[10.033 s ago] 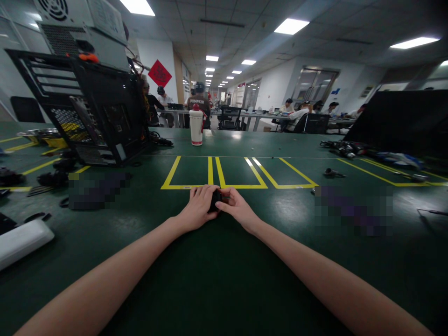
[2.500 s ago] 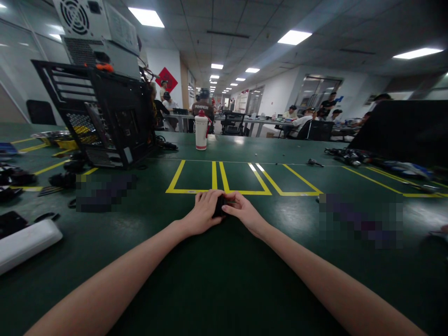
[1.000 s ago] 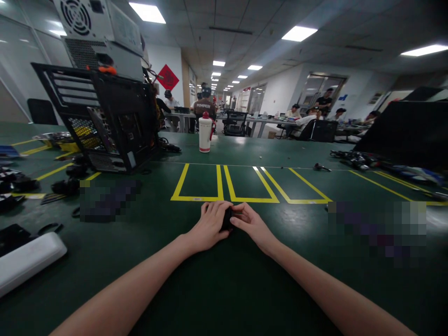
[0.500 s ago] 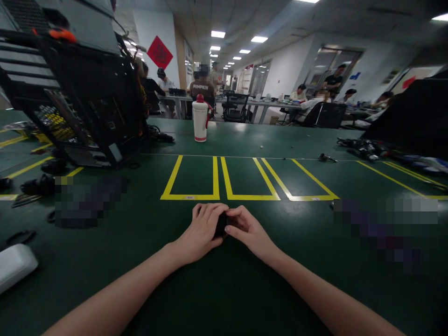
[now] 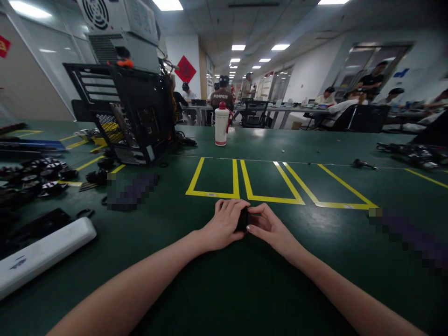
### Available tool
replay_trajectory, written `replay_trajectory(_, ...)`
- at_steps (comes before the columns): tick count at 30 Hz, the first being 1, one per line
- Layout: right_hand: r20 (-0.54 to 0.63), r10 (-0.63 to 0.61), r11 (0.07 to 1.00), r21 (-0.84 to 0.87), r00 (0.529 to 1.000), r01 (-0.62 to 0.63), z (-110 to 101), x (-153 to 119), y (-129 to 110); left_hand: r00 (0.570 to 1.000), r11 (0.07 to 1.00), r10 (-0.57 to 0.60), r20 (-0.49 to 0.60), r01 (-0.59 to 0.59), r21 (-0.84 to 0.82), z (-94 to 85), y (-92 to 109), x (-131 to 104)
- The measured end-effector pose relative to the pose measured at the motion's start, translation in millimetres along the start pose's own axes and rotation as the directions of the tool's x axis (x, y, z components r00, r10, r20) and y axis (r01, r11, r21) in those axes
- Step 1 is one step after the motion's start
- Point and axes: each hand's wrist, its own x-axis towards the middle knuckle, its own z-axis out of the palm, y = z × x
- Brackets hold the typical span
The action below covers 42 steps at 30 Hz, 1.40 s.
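Just in front of the yellow tape outlines, my left hand (image 5: 224, 224) is wrapped over a small black object (image 5: 242, 220). Most of that object is hidden under the fingers, so its kind does not show. My right hand (image 5: 271, 228) is at the object's right side, thumb and fingertips closed against its edge in a pinch. Both hands rest low over the green table (image 5: 224, 289).
Three yellow tape outlines (image 5: 219, 194) lie ahead. Behind them stands a white tumbler (image 5: 221, 126) with a red lid. At left are a black computer case (image 5: 140, 112), black parts (image 5: 45, 177) and a long white object (image 5: 45, 254). People sit in the background.
The view has swung left, so the whole scene sits farther right and more of the left side shows. Both hands keep their hold on the black object.
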Motion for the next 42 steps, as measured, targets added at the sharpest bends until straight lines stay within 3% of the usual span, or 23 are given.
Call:
replay_trajectory(7, -0.112, 0.006, 0.997, -0.077, 0.994, -0.014, 2.2, 1.6, 3.1, 1.000, 1.000, 0.006, -0.007, -0.006, 0.011, 1.6, -1.9, -0.2)
replay_trajectory(11, -0.061, 0.017, 0.998, -0.054, 0.998, -0.020, 1.6, 2.2, 2.1, 1.000, 1.000, 0.007, -0.022, -0.006, 0.020, 4.7, -2.5, -0.2)
replay_trajectory(14, -0.001, -0.043, 0.999, 0.000, 0.999, 0.043, 0.9, 1.2, 3.8, 1.000, 1.000, 0.013, -0.016, -0.013, 0.002, 5.9, -2.8, -0.2)
replay_trajectory(17, -0.005, -0.087, 0.996, 0.001, 0.996, 0.087, 1.2, 0.2, 6.1, 1.000, 1.000, 0.008, -0.006, -0.008, -0.007, 5.8, -3.2, 0.2)
replay_trajectory(25, -0.090, -0.031, 0.999, -0.036, 0.995, 0.028, 3.4, 0.3, 0.5, 1.000, 1.000, 0.010, 0.027, -0.010, 0.000, 2.9, -2.0, 0.5)
replay_trajectory(29, -0.048, 0.027, 0.999, -0.022, 0.998, -0.028, 0.4, 0.3, -1.2, 1.000, 1.000, 0.027, -0.010, -0.027, 0.007, 6.9, -4.0, -0.5)
replay_trajectory(34, 0.028, -0.062, 0.997, 0.053, 0.998, 0.060, -1.8, -0.2, 3.1, 0.999, 0.999, 0.039, -0.031, -0.039, 0.025, 10.9, -4.9, -0.1)
replay_trajectory(42, -0.072, -0.070, 0.997, -0.035, 0.995, 0.067, 1.2, 1.0, 6.4, 0.998, 0.998, 0.039, -0.050, -0.037, 0.047, 13.4, -5.4, 0.1)
